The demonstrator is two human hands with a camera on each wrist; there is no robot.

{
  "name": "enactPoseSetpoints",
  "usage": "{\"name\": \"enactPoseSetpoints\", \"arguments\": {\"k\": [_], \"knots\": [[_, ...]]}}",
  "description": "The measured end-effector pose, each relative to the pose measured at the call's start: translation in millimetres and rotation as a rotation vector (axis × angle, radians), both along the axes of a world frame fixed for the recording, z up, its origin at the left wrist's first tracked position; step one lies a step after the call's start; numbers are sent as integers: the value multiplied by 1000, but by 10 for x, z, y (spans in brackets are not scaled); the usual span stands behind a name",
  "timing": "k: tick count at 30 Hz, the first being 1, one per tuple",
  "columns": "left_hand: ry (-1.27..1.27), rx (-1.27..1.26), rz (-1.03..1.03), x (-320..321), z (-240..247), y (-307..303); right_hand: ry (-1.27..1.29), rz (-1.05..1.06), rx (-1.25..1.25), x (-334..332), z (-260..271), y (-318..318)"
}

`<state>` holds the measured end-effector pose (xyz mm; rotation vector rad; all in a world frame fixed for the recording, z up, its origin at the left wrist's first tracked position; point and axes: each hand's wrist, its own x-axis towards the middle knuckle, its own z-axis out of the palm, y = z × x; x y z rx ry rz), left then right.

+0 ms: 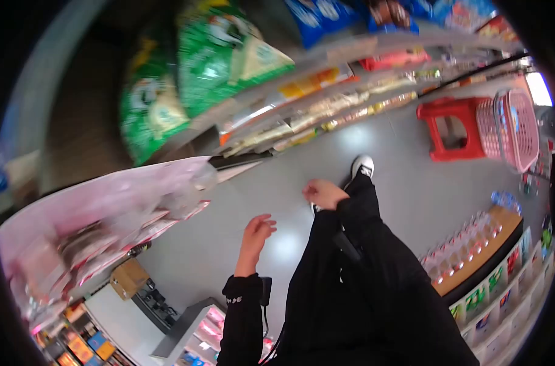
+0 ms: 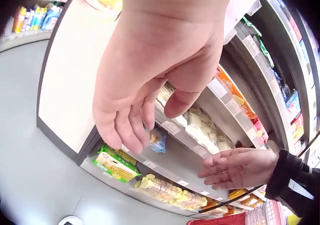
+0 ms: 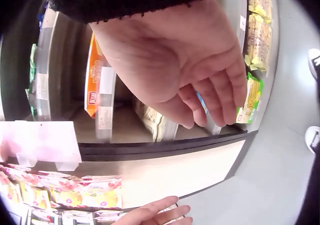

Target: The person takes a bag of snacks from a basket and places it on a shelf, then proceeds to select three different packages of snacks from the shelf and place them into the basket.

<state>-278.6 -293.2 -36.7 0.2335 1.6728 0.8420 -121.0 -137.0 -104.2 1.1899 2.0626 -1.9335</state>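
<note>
Fingers of left hand (image 1: 257, 236) and right hand (image 1: 326, 194) are hanging loose, empty, before the far shelf (image 3: 70, 85), seemingly awaiting a grasp; picking is needing a reach.

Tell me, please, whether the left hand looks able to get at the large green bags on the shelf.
Probably yes: the left hand appears empty, and nothing visible blocks the large green bags from the aisle side, though it would likely need raising.
</note>
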Motion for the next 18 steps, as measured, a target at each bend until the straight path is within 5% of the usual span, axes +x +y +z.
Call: {"name": "enactPoseSetpoints", "arguments": {"k": [9,13,18], "knots": [[-87,-27,-27,-90,-952,732,30,-338,-74,-335,-979,260],[17,-36,59,-227,-1412,1003,-56,-222,115,-442,-1208,507],[141,89,177,-468,-1882,1254,-72,-423,196,-518,-1408,782]]}}
